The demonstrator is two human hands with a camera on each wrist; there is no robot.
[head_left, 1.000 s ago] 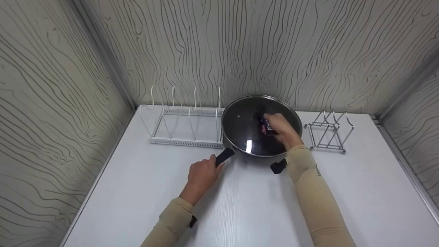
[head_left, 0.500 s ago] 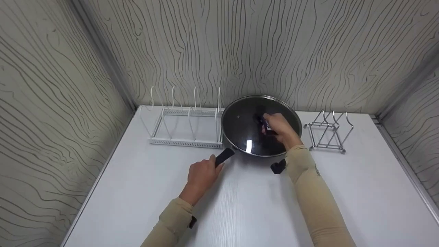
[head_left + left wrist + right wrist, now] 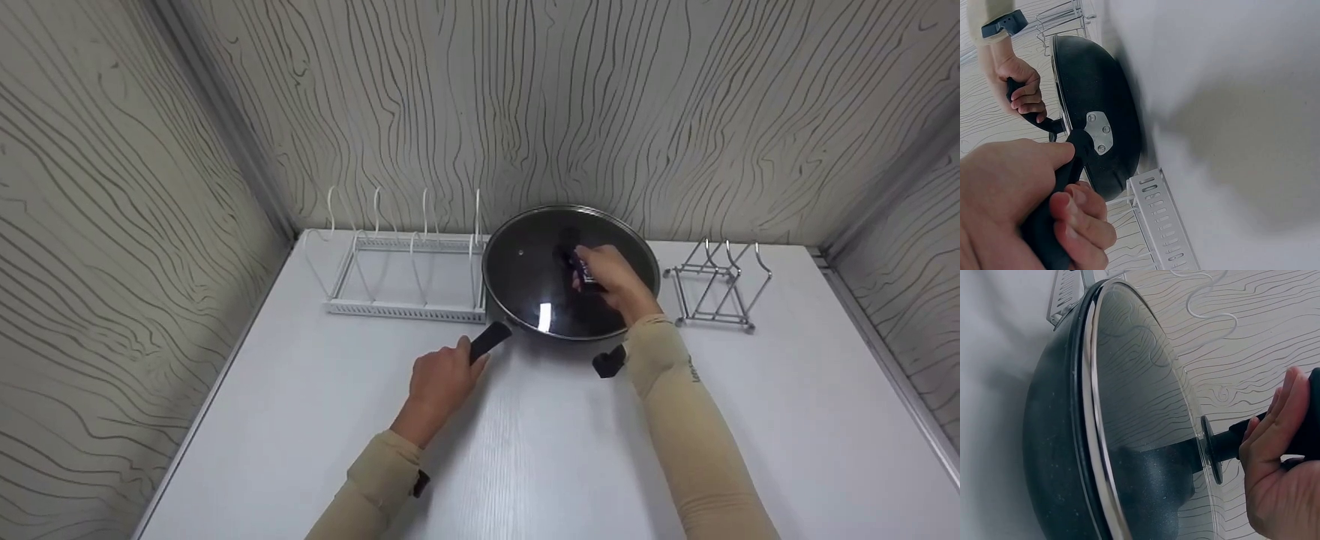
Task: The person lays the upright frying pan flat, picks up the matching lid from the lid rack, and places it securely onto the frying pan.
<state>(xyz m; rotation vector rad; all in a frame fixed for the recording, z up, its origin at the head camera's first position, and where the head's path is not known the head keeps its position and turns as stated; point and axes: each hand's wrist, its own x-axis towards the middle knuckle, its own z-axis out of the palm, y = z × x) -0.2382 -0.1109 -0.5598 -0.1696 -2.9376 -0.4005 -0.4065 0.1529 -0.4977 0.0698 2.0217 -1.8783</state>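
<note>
A dark wok (image 3: 1098,90) stands on the white table, with a clear glass lid (image 3: 536,289) rimmed in metal on top. My left hand (image 3: 442,382) grips the wok's long black handle (image 3: 490,341), thumb along its top in the left wrist view. With my right hand (image 3: 611,274) I hold the black lid knob (image 3: 1224,444), fingers wrapped round its upright grip. The lid sits on the wok's rim in the right wrist view. A short black side handle (image 3: 609,363) juts from the wok's front right, partly behind my right sleeve.
Left of the wok, close to its side, stands a white wire rack (image 3: 405,311) with several upright loops. A smaller chrome rack (image 3: 716,322) is to the right. Wood-patterned panels (image 3: 495,112) rise behind and at both sides of the table (image 3: 540,450).
</note>
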